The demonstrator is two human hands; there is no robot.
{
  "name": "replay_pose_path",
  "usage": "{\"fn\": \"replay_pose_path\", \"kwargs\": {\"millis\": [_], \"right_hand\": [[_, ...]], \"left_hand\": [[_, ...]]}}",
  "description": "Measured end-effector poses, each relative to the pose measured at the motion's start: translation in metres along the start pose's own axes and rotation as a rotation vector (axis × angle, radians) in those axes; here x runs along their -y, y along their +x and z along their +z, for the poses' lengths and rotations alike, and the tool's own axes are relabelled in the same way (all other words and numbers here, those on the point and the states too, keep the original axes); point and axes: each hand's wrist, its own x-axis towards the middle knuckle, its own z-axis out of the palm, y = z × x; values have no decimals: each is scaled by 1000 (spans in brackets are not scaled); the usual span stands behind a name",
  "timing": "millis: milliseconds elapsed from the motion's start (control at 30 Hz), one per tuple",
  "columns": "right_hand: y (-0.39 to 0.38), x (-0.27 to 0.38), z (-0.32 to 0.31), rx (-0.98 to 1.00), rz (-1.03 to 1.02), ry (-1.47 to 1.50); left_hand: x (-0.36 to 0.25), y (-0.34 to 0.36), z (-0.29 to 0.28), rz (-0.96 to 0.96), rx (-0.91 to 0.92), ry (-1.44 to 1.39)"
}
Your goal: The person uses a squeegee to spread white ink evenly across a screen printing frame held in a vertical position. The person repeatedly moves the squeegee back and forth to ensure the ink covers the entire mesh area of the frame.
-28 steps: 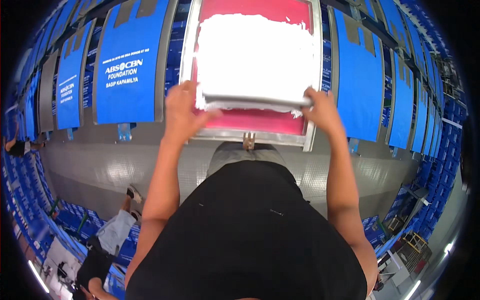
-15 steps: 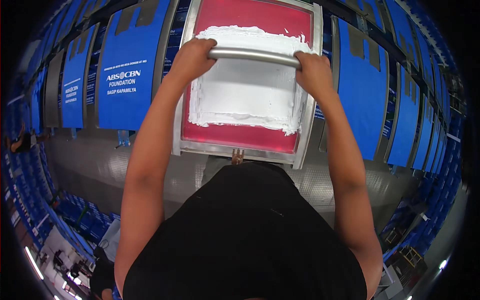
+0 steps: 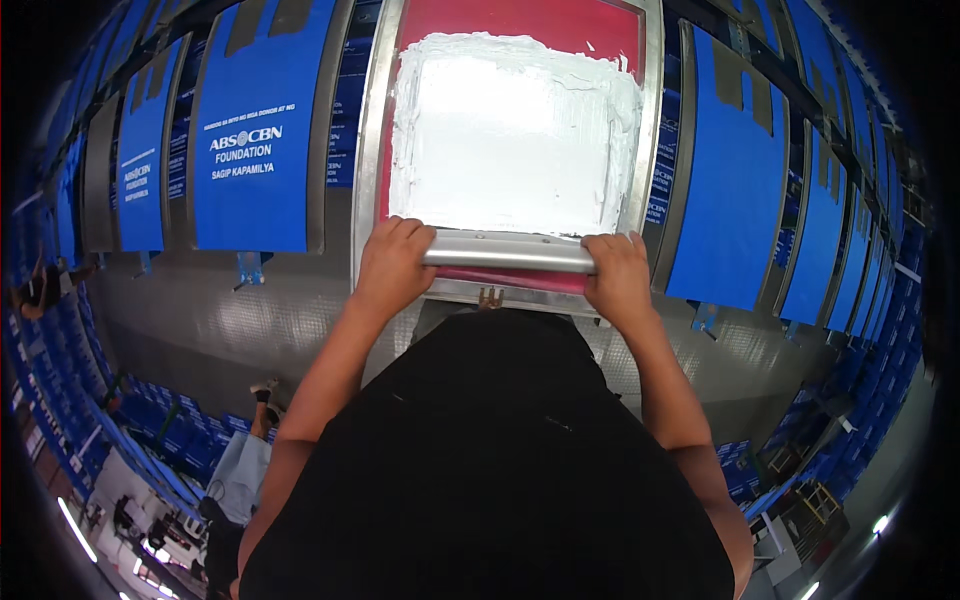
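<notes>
A silver squeegee (image 3: 510, 252) lies crosswise near the close end of a screen printing frame (image 3: 370, 130). My left hand (image 3: 397, 265) is closed around its left end, and my right hand (image 3: 617, 275) grips the right end. Beyond the bar, a rectangle of white ink (image 3: 515, 140) covers much of the red screen (image 3: 590, 22), with thick ragged ridges along its far edge and sides. The squeegee's lower edge is hidden beneath its handle. A small brass-coloured bracket (image 3: 490, 297) is fixed to the frame's near side, close to my body.
Blue printed fabric pieces (image 3: 250, 170) lie on boards to the left, and more blue pieces (image 3: 735, 180) line the right side. Small brackets (image 3: 704, 320) stick out below the boards. A grey floor (image 3: 290, 310) runs behind me; another person (image 3: 245, 465) is at lower left.
Both hands have drawn the squeegee toward my body, from the far part of the ink to its near edge. The white area behind it is now fully exposed. My elbows have bent.
</notes>
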Motion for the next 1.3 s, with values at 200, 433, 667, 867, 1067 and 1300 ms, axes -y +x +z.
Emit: {"fn": "replay_pose_path", "kwargs": {"millis": [200,433,667,867,1067,1300], "right_hand": [[-5,-3,19,-64,6,-6],[124,-50,1,13,73,-259],[142,-45,-40,77,23,-218],[8,-5,20,-9,59,-45],[183,-60,-27,-75,45,-205],[39,-9,-10,136,81,-128]], "left_hand": [[5,-17,22,-51,30,-3],[51,120,7,-148,28,118],[51,140,-32,-155,120,174],[15,3,22,-62,25,-11],[69,193,-19,-135,42,131],[26,33,-3,-26,60,50]]}}
